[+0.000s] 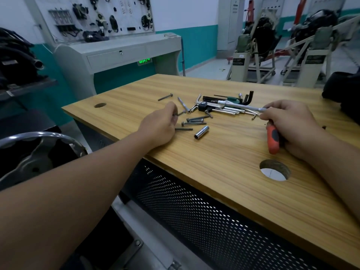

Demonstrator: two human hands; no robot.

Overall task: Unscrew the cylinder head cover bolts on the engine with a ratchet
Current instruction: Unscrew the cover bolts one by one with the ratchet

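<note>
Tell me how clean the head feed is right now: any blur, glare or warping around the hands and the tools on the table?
Head view: dim, even light; strong wide-angle bending at the edges; left hand and the bolt it pinches slightly soft; right hand on the ratchet clear enough; mild glare on the chrome socket and hex keys.
</note>
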